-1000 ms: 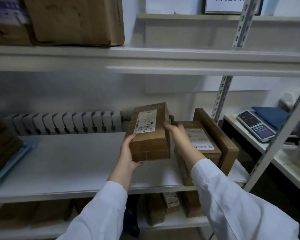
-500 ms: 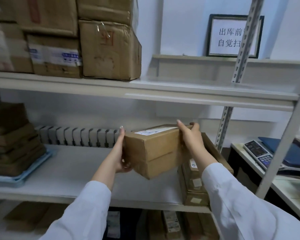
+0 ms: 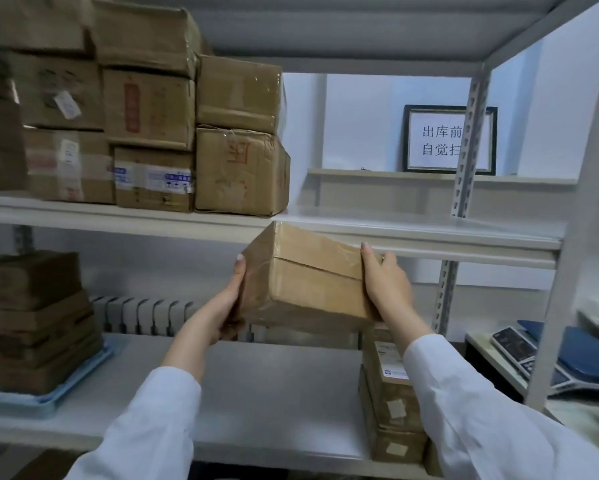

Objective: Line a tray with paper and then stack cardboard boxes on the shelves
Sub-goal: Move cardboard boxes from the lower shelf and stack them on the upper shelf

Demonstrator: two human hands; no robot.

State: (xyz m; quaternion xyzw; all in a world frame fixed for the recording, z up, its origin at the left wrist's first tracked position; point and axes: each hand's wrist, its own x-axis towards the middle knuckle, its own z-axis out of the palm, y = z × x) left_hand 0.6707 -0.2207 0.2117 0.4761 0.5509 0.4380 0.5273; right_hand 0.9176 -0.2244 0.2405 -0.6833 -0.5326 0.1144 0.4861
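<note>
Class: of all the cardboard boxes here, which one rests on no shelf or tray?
The tilted box held between the left hand and right hand, in mid-air; the rest sit on the shelves or the blue tray.

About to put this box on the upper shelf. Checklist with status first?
1. Left hand holds the cardboard box at its left end: ok.
2. Right hand grips its right end: ok.
3. Bare space on the upper shelf, right of the stacked boxes: ok.
4. Box clear above the shelf's front lip: not ok, only its top corner reaches the lip.
5. Box level: not ok, tilted.
6. Underside flaps closed: cannot tell.
</note>
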